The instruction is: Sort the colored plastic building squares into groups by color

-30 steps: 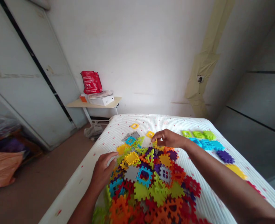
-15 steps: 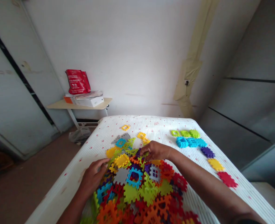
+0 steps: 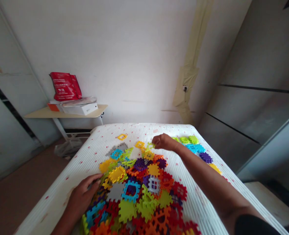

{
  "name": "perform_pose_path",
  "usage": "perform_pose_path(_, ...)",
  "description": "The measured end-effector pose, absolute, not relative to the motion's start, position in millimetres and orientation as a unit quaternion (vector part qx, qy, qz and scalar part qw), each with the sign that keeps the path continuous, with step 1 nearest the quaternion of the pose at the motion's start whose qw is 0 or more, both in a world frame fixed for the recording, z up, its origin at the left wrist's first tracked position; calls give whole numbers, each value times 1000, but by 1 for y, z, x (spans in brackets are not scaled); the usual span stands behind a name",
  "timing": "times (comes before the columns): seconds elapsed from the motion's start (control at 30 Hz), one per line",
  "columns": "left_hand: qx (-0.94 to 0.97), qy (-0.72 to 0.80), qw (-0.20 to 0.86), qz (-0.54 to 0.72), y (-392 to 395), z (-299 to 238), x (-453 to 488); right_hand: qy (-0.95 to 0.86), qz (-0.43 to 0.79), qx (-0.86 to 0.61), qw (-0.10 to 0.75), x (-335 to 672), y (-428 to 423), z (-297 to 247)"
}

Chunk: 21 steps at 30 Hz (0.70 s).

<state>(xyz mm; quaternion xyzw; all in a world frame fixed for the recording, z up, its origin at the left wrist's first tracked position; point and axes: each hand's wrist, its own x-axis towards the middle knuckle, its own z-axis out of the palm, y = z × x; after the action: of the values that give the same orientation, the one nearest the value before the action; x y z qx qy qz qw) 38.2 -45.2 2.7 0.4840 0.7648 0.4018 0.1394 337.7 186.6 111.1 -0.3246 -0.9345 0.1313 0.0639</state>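
A large heap of interlocking waffle-edged plastic tiles (image 3: 132,191) in many colours covers the middle of the mattress. My right hand (image 3: 164,142) reaches over the heap's far end, its fingertips pinched on a small lime-green tile (image 3: 150,145). Yellow tiles (image 3: 140,144) lie just left of those fingers. My left hand (image 3: 82,196) rests open on the heap's near left edge, fingers spread over dark tiles. Beyond my right hand, sorted tiles lie in colour groups: lime-green (image 3: 185,140), blue (image 3: 195,148), purple (image 3: 205,157).
The white ribbed mattress (image 3: 154,130) with red specks carries everything. Behind it, a small side table (image 3: 61,113) holds a red bag and white box. A plastic bag (image 3: 67,149) lies on the floor beneath. Wall stands beyond the far edge.
My right hand has moved away from the heap's middle toward its far end, now pinching a lime-green tile. My left hand stays at the heap's edge. The view has swung left.
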Motion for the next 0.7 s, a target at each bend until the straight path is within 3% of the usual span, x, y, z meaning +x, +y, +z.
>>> perform_pose_path(0.1, 476, 766, 152, 404, -45, 4, 39, -894, 49, -444, 40, 354, 228, 109)
perform_pose_path(0.23, 476, 766, 149, 405, -44, -1, 35, -867, 10, -498, 2, 371, 264, 92)
perform_pose_path(0.7, 479, 762, 149, 409, -44, 1, 35, -843, -43, -528, -89, 376, 271, 76)
